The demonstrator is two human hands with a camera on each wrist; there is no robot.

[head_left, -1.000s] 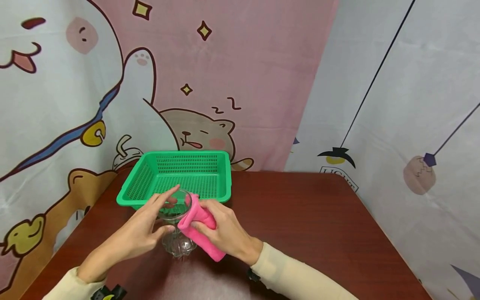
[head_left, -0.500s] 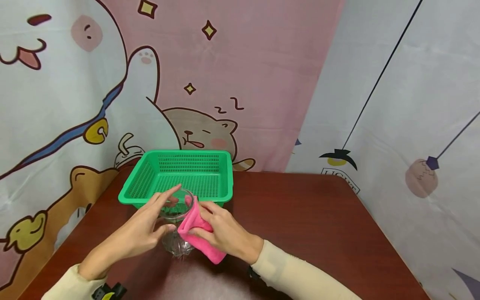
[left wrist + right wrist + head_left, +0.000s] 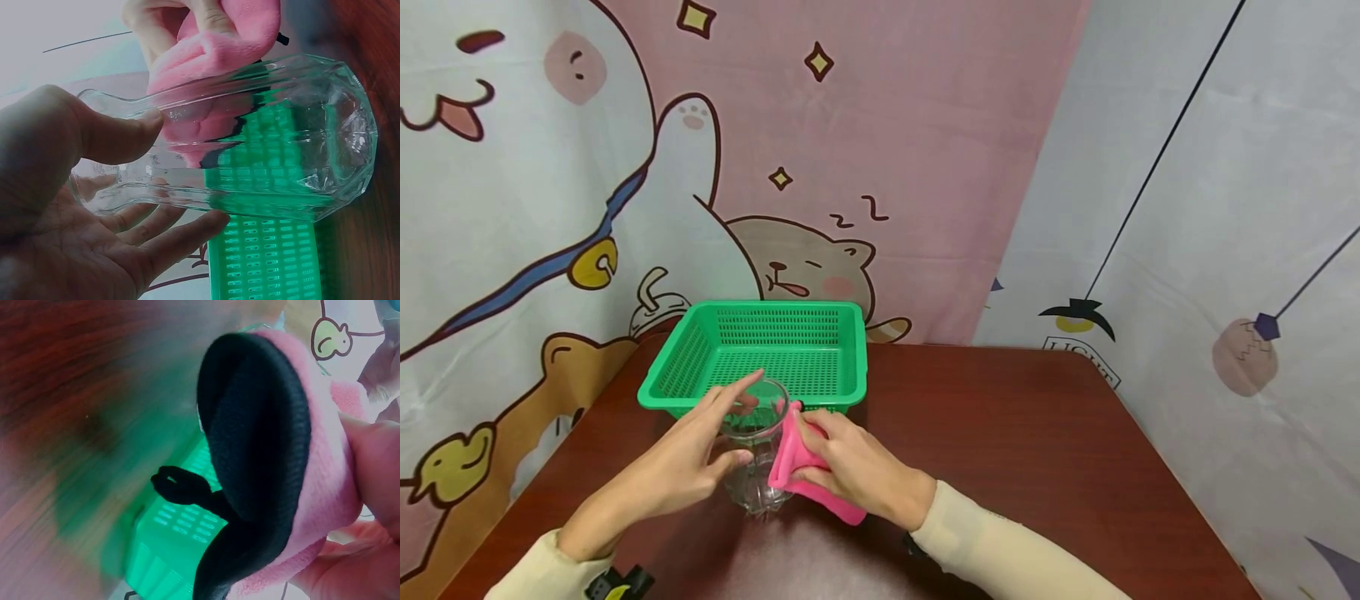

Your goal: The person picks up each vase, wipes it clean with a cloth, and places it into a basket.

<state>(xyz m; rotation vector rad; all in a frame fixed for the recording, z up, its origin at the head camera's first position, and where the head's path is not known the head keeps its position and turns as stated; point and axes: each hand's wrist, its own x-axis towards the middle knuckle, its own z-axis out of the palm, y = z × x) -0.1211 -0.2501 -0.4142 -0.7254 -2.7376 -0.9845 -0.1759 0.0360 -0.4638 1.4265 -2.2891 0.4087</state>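
Observation:
A clear glass vase (image 3: 757, 483) with a ribbed, faceted base leans in front of my body. My left hand (image 3: 677, 457) holds it near the neck, thumb on one side and fingers on the other, as the left wrist view shows. In my right hand (image 3: 865, 467) is a pink cloth (image 3: 786, 463), pinched and bunched between thumb and fingers. The cloth lies along the right side of the vase, just below its rim. Black trim (image 3: 269, 444) and a small black hanging loop (image 3: 178, 485) of the cloth show in the right wrist view.
Behind the vase stands a green plastic basket (image 3: 854, 354) with slotted walls. The dark red-brown table (image 3: 1000, 467) stretches away to the right. A cartoon-printed curtain (image 3: 925, 167) hangs along the back and sides.
My right hand and the cloth have shifted slightly right and down along the vase's side, uncovering more of the glass. The left hand and vase stay nearly still.

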